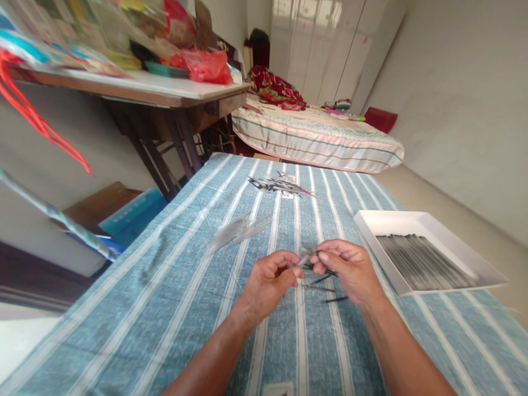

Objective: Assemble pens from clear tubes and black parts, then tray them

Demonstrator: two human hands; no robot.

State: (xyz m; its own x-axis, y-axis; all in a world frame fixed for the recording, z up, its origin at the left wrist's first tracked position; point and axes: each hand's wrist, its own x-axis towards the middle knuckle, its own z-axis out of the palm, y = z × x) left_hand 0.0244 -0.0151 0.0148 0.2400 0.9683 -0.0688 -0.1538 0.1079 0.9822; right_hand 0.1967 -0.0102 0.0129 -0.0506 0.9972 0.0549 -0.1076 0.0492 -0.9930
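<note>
My left hand (273, 275) and my right hand (347, 269) meet over a table covered with a blue and white striped cloth (173, 308). Both hands are closed in a pinch on a small clear plastic sleeve (306, 256) held between them. My right hand also grips several thin black sticks (325, 273) that poke out under its fingers. A few more thin black sticks (330, 290) lie on the cloth just below my hands.
A white tray (373, 226) at the right holds a row of many thin black sticks. A pile of clear sleeves (237, 232) lies left of centre, a heap of dark packed pieces (277, 185) farther back. A cluttered table stands at the left, a bed behind.
</note>
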